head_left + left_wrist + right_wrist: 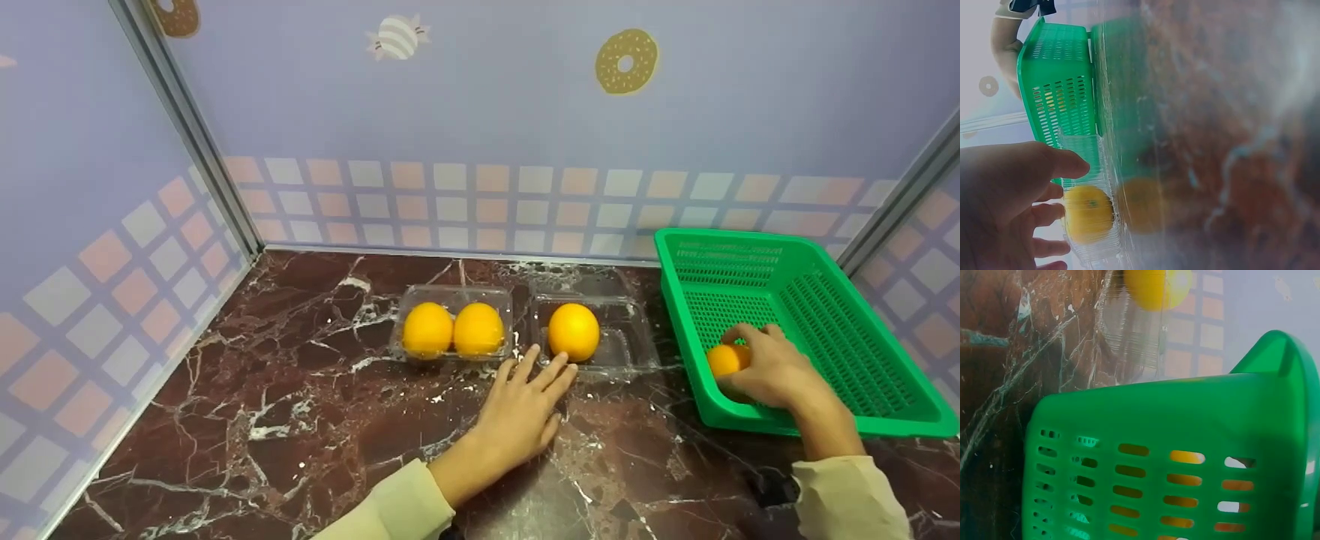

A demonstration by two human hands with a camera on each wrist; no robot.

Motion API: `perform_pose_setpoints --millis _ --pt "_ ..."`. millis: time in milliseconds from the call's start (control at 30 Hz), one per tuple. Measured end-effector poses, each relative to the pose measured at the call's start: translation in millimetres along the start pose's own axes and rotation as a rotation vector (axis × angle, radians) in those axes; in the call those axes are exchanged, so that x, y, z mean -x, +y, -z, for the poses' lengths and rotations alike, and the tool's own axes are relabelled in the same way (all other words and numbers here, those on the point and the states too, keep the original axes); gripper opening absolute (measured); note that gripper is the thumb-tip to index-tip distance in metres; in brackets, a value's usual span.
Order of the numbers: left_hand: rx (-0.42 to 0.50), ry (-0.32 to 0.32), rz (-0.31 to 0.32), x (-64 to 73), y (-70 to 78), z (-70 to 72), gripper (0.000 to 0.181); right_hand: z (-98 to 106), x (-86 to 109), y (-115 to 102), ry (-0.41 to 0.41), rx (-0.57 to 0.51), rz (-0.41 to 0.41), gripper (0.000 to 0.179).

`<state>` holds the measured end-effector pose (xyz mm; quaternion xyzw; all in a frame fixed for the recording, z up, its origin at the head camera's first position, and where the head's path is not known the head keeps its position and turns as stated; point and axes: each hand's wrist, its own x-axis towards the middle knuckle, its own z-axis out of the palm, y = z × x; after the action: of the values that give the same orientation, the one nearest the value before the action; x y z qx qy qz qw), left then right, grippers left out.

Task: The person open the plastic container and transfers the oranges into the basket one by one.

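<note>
Orange (726,360) in work: it sits inside the green basket (847,330), beside the basket wall nearest your left hand (517,409), within the grasp of your right hand (776,367). Your right-hand fingers are curled around the fruit; whether it bears on the basket floor cannot be told. Your left hand is released, fingers extended and spread, palm down over the counter (360,435); its fingertips reach the near edge of the container directly ahead, and contact cannot be confirmed. Expect the fruit to be firm, moderately heavy for its size, smooth enough to roll or slip, and liable to bruise under hard pressure. Take hold around its widest part, thumb opposed to the fingers. Expect the clear containers to be light, thin-walled and easily slid or flexed; steady them by the rim. Visible count: four oranges, two containers, one basket. One orange is in your right hand; a single orange (574,330) occupies the right container (630,352), just beyond your left fingertips; a pair of oranges (479,330) fills the left container (457,294), ahead and to the left of that hand.
</note>
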<state>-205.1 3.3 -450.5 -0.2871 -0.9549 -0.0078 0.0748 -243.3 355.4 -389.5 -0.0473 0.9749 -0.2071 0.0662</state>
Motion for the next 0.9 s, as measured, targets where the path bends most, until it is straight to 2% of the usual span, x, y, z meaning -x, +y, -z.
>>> perform_pose_setpoints --millis 267,633,900 --pt "-0.034 -0.010 -0.020 -1.0 -3.1 1.1 0.070 -3.7 -1.2 3.2 -0.031 -0.012 0.006 0.055" --pt "-0.050 -0.018 -0.041 0.5 -6.2 2.5 0.073 3.6 2.6 -0.7 -0.069 0.011 -0.017 0.058" --pt "-0.079 -0.004 -0.051 1.0 -5.6 1.4 0.073 4.4 6.2 -1.8 -0.058 0.007 -0.024 0.052"
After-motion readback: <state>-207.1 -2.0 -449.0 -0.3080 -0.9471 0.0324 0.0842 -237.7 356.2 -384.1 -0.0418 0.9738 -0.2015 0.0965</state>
